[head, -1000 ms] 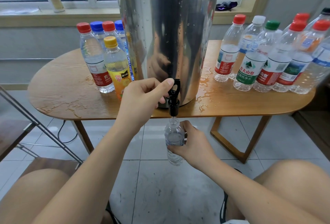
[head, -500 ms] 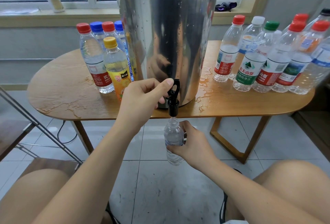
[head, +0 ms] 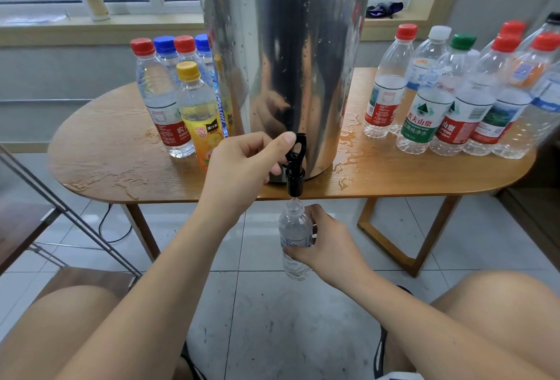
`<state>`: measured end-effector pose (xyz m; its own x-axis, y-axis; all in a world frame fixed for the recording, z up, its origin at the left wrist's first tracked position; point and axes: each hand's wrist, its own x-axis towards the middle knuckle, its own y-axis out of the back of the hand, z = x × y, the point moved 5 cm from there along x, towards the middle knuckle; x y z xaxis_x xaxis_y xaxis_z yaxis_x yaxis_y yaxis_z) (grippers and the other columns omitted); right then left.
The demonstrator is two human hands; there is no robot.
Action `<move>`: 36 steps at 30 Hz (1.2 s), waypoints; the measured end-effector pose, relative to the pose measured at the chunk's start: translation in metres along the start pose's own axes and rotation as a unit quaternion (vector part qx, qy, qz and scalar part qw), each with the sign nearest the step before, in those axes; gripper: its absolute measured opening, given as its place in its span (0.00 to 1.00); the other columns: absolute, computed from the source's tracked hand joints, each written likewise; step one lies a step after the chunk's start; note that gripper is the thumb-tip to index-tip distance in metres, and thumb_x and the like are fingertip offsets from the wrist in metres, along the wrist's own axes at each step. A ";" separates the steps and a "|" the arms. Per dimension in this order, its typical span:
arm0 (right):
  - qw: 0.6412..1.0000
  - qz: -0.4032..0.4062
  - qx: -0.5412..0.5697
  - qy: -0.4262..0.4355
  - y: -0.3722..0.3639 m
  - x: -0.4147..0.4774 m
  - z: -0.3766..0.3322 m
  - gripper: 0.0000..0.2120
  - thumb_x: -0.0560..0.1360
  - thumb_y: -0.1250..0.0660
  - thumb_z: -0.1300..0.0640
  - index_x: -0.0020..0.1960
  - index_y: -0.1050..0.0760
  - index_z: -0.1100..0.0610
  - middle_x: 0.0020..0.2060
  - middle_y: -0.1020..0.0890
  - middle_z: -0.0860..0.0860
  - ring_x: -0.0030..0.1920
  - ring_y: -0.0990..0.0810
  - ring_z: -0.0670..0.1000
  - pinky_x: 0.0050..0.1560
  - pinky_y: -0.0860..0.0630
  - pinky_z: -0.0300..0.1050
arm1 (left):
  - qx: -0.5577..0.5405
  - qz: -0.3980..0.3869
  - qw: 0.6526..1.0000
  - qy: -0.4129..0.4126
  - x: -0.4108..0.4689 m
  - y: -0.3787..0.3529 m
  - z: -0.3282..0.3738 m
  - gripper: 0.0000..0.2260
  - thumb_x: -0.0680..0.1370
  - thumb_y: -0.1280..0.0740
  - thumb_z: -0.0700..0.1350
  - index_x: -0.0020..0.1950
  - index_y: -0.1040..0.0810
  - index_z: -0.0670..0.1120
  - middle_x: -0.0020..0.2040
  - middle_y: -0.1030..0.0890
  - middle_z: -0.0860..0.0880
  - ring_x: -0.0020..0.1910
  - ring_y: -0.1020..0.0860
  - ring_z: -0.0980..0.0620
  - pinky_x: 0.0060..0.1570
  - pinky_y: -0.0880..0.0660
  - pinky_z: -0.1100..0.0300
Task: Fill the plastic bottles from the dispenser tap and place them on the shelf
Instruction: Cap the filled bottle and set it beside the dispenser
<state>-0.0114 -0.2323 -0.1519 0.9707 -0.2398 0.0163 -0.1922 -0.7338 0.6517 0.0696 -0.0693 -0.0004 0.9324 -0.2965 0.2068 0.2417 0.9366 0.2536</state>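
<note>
Bottle (head: 295, 234), clear plastic and uncapped, upright at 6 o'clock of the black tap spout (head: 294, 179), mouth just below the nozzle. Right hand (head: 327, 243) at 3 o'clock of the bottle, fingers (head: 295, 255) curled round its labelled middle, thumb up by the shoulder, grip closed on it; base hanging free above the tiled floor (head: 272, 319). Left hand (head: 242, 167) at 9 o'clock of the tap lever (head: 298, 144), thumb tip pressed against the lever's top, other fingers curled beneath toward the tap body, lever pinched between them. Tap set low on the front of the stainless steel dispenser (head: 285, 61), upright at the near edge of the wooden desk (head: 106, 143). Desk top wet, puddles round the dispenser's foot. At 9 o'clock of the dispenser, a cluster of capped bottles (head: 151, 82) with red and blue caps, a yellow-capped juice bottle (head: 198, 112) in front. At 3 o'clock, a larger group of capped bottles (head: 454, 106) with red, white and green caps, well apart from both hands. Water level in the held bottle hard to read.
</note>
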 end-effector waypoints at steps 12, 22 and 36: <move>1.000 0.004 0.006 0.002 0.001 0.000 -0.001 0.31 0.67 0.17 0.43 0.64 0.27 0.45 0.56 0.19 0.40 0.55 0.18 0.47 0.56 0.16 0.51 | -0.002 -0.003 1.000 0.000 0.000 0.000 -0.001 0.21 0.82 0.28 0.59 0.41 0.15 0.43 0.36 0.16 0.43 0.36 0.22 0.52 0.46 0.21 0.53; 1.000 0.001 0.005 0.000 0.002 -0.001 -0.003 0.32 0.68 0.16 0.44 0.66 0.27 0.46 0.57 0.19 0.41 0.56 0.18 0.47 0.57 0.17 0.50 | 0.001 -0.004 1.000 -0.004 0.000 0.000 -0.001 0.21 0.82 0.28 0.60 0.40 0.15 0.44 0.36 0.16 0.45 0.36 0.22 0.52 0.48 0.20 0.52; 1.000 0.004 0.009 0.004 0.001 0.000 -0.003 0.31 0.67 0.16 0.44 0.65 0.27 0.45 0.55 0.19 0.39 0.55 0.18 0.46 0.57 0.16 0.50 | 0.003 -0.005 1.000 -0.006 0.000 0.000 0.000 0.21 0.83 0.28 0.59 0.41 0.15 0.44 0.36 0.16 0.43 0.36 0.22 0.52 0.47 0.20 0.53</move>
<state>-0.0113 -0.2314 -0.1486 0.9702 -0.2409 0.0276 -0.2026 -0.7427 0.6382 0.0697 -0.0690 -0.0001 0.9269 -0.3076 0.2152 0.2487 0.9326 0.2617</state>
